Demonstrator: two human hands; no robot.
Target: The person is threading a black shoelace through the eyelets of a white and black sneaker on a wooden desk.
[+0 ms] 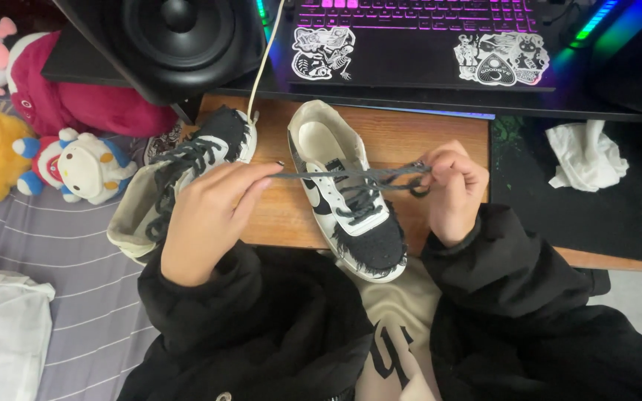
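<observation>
Two sneakers point(347, 197); left hand point(206, 215) and right hand point(451, 193) fingers pinch one lace point(336, 175).

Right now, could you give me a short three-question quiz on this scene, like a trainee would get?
1. True or false: both hands pull one dark lace taut.
2. Which sneaker is being laced: the one on the wooden desk or the one by the plush toys?
3. What lies on the black mat?

Key: 1. True: left hand and right hand pinch it. 2. The one on the desk. 3. A crumpled white tissue.
</observation>
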